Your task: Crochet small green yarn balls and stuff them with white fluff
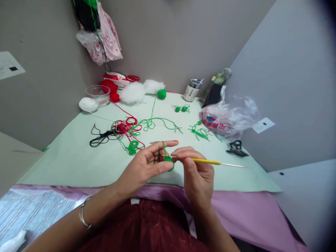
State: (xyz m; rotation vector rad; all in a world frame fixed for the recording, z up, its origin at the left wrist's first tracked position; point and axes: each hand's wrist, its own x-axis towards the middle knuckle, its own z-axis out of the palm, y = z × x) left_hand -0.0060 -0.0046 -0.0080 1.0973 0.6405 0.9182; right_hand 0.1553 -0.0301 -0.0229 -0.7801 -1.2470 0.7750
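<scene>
Between thumb and fingers, my left hand (147, 168) pinches a small round green crochet piece (168, 163). Green yarn (164, 148) loops over its outstretched index finger and runs down to the piece. My right hand (198, 173) is closed around a crochet hook (207, 161) with a yellow grip and metal ends. The hook's left tip lies at the top edge of the green piece, touching or very near the yarn. Whether a loop sits on the hook is too small to tell. Behind my left index finger, a thin grey object is mostly hidden.
Tangled red yarn (128, 126), black yarn (105, 136) and green yarn (133, 147) lie left of centre. White stuffing (132, 92), a green yarn ball (161, 93) and a pen can (191, 91) stand at the back. Rightward are a plastic bag (228, 117) and a black hair claw (237, 148).
</scene>
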